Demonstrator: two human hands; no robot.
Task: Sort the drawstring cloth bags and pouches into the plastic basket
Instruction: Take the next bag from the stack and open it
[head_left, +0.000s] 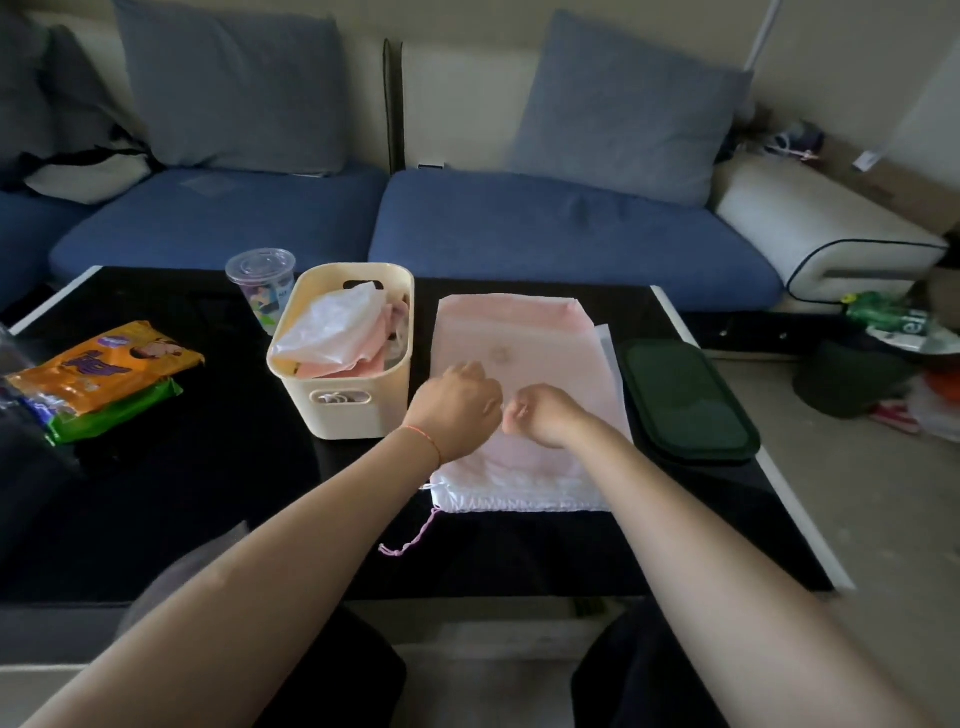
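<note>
A pale pink drawstring cloth bag lies flat on the black table, on top of other flat bags, with its white gathered hem and pink cord toward me. My left hand and my right hand rest curled on the middle of the bag, nearly touching each other. Whether the fingers pinch the cloth is hidden. Left of the bag stands a cream plastic basket, holding several folded white and pink pouches.
A dark green lid or tray lies right of the bags near the table's right edge. A lidded clear cup stands behind the basket. Orange and green packets lie at the left. A blue sofa runs behind the table.
</note>
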